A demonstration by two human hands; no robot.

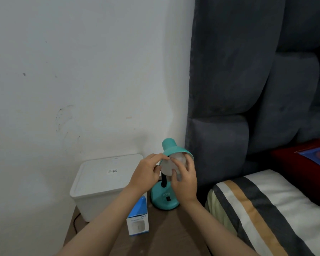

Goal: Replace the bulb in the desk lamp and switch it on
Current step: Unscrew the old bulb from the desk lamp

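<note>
A teal desk lamp (pixel 171 147) stands on a brown bedside table (pixel 163 231), its shade tilted toward me. A white bulb (pixel 167 166) sits in the shade's mouth. My right hand (pixel 184 179) curls its fingers around the bulb from the right. My left hand (pixel 148 171) pinches the shade's left rim with thumb and fingers. The lamp's round base (pixel 164 199) carries a black switch. A blue and white bulb box (pixel 138 221) stands upright on the table in front of the base.
A white lidded plastic bin (pixel 107 180) stands at the table's back left against the wall. A dark padded headboard (pixel 248 89) rises right of the lamp. A striped pillow (pixel 266 209) lies at the right. A black cable (pixel 75 223) hangs by the table's left edge.
</note>
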